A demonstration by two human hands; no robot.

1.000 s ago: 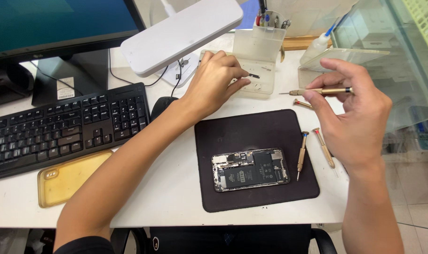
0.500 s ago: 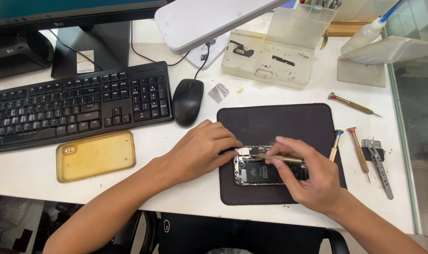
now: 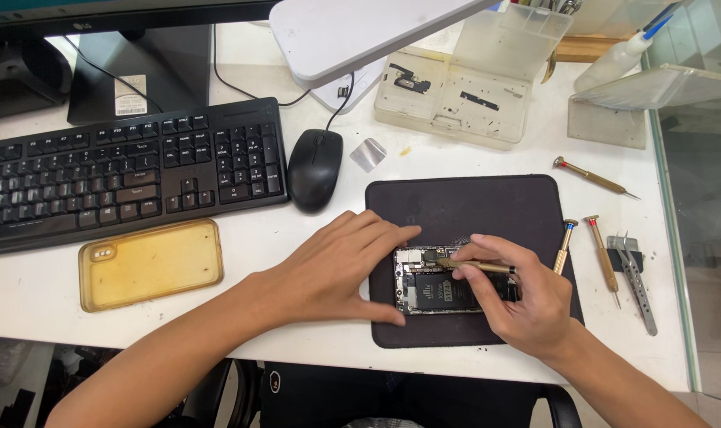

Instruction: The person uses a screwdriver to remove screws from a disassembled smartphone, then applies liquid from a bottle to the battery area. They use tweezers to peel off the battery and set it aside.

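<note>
This is a small electronics repair bench set up at an office-style desk. An opened phone (image 3: 448, 281) lies on a dark work mat (image 3: 463, 210) on the white surface (image 3: 313, 333), with precision screwdrivers (image 3: 594, 176), tweezers (image 3: 638, 277) and a clear parts tray (image 3: 455, 95) of small components nearby. A black keyboard (image 3: 123, 174), a mouse (image 3: 314, 168) and a monitor stand (image 3: 139, 75) fill the left side.

mat (image 3: 463, 210): black | opened phone (image 3: 436, 287): black battery, silver frame | screwdriver (image 3: 475, 265) in right hand (image 3: 519, 305): brass-gold | phone case (image 3: 150, 263): translucent amber-yellow | keyboard (image 3: 131, 170), mouse (image 3: 314, 169): black | parts tray (image 3: 455, 95): clear, probably yellowed | desk (image 3: 43, 289): white
</note>
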